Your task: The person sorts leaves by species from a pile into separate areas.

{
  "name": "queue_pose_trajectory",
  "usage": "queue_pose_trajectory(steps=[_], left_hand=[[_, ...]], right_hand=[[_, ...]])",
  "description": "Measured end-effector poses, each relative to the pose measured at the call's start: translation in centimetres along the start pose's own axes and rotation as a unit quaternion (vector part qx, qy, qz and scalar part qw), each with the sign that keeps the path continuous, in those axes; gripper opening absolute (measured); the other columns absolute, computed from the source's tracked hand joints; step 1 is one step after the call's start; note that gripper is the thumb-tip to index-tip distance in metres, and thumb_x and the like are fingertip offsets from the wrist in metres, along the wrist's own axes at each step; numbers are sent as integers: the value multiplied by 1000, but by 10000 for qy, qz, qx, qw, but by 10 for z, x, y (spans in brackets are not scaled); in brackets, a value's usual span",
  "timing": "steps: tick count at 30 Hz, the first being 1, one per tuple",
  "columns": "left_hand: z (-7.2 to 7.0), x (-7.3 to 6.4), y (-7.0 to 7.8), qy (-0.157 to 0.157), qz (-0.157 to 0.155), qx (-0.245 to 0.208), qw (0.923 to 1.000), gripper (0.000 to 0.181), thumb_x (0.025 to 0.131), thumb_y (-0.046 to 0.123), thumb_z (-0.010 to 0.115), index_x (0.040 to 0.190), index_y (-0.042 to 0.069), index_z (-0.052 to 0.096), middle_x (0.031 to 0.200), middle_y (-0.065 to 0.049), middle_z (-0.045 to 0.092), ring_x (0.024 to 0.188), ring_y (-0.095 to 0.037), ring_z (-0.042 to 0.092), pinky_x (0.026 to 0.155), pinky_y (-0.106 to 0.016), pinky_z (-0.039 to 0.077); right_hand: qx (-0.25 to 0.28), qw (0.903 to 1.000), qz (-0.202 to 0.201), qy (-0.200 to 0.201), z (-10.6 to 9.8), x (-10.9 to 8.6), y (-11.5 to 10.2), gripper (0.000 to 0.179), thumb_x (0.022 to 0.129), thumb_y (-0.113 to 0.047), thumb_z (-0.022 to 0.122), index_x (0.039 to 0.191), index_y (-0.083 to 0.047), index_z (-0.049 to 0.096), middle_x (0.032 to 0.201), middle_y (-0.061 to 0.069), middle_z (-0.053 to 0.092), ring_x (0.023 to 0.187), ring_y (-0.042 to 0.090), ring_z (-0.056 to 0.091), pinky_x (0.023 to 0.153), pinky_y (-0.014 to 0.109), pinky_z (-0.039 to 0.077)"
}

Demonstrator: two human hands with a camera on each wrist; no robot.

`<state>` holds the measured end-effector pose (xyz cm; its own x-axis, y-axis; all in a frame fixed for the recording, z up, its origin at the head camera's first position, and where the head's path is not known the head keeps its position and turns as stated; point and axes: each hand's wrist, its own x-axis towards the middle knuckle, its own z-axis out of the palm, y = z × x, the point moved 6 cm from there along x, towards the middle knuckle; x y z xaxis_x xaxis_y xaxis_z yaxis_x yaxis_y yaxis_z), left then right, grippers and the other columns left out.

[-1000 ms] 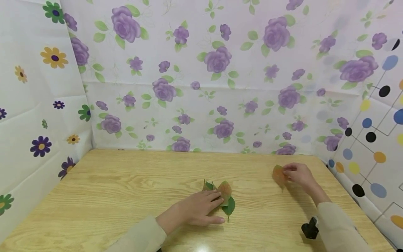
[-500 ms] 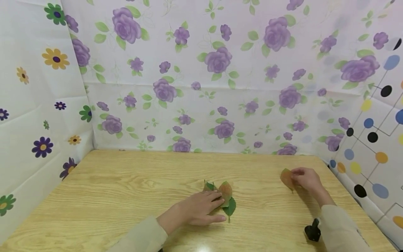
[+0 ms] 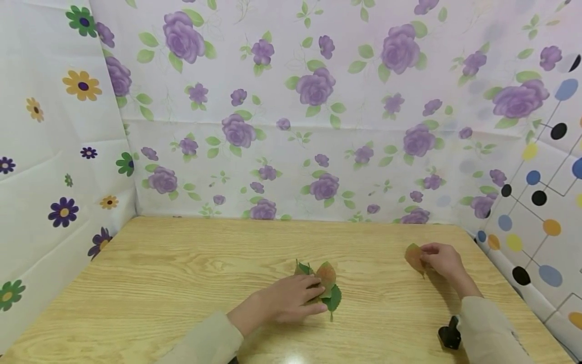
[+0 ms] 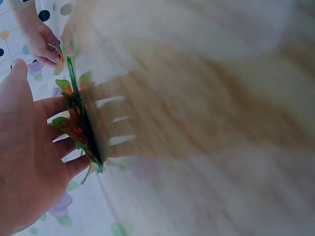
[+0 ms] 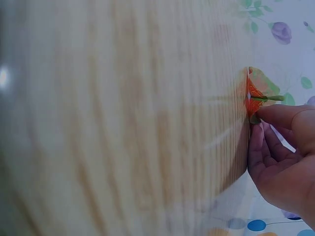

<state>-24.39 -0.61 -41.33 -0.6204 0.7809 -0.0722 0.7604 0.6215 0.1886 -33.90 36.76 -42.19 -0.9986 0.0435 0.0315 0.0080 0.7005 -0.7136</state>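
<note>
On the wood-grained desk (image 3: 182,283), the left hand (image 3: 293,297) lies spread over a cluster of leaves (image 3: 327,285), a reddish leaf (image 3: 326,274) at its two o'clock and a dark green leaf (image 3: 334,298) at its three. Towards three o'clock, well apart, the right hand (image 3: 443,262) pinches an orange leaf (image 3: 413,258) on its nine o'clock side, a small black object (image 3: 450,337) sitting at its six. At twelve o'clock behind the desk hangs rose-printed cloth (image 3: 273,111).

Before you, a wood-grained tabletop (image 3: 182,273) ends at a white backdrop (image 3: 282,139) printed with purple roses (image 3: 315,87); a flower-patterned sheet (image 3: 41,177) borders your left, a dotted sheet (image 3: 538,247) your right; glare (image 3: 293,358) marks the near side.
</note>
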Motion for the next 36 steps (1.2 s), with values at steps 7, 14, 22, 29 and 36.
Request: queue_pose_trajectory(steps=[7, 14, 22, 29, 36], left_hand=[[-1, 5, -4, 86, 31, -420, 9991, 64, 104, 53, 20, 143, 11, 48, 148, -6, 41, 136, -23, 37, 109, -39, 32], [-1, 7, -7, 166, 93, -766, 9969, 57, 106, 45, 23, 146, 11, 42, 148, -6, 42, 135, -23, 38, 109, -39, 33], [-3, 8, -13, 485, -83, -1800, 9824, 56, 107, 42, 19, 149, 9, 36, 149, -1, 40, 134, -19, 39, 109, -33, 33], [-8, 15, -20, 1172, -203, -2014, 9723, 30, 102, 6, 48, 129, 2, 60, 120, -6, 65, 106, -12, 60, 87, -22, 49], [-13, 13, -21, 1684, -92, -1686, 9711, 23, 90, -7, 62, 112, -1, 68, 103, -8, 64, 95, -16, 60, 80, -20, 50]], right_hand=[[-192, 9997, -105, 56, 0, -2, -2, 30, 94, -5, 58, 115, 16, 57, 103, 30, 62, 86, 33, 62, 66, 33, 53], [-223, 9996, -154, 96, 0, -3, -2, 31, 93, -5, 59, 115, 16, 57, 103, 30, 63, 86, 34, 62, 66, 33, 52], [-427, 9987, -195, 182, 0, -1, 0, 32, 94, -8, 61, 116, 15, 58, 107, 31, 61, 95, 43, 58, 73, 44, 52], [-386, 9989, -195, 188, 0, -1, -2, 31, 93, -7, 60, 115, 15, 58, 107, 31, 62, 96, 43, 58, 73, 43, 52], [-299, 9992, -186, 172, 0, -2, -2, 31, 93, -6, 59, 116, 15, 58, 106, 30, 62, 92, 39, 60, 67, 35, 52]])
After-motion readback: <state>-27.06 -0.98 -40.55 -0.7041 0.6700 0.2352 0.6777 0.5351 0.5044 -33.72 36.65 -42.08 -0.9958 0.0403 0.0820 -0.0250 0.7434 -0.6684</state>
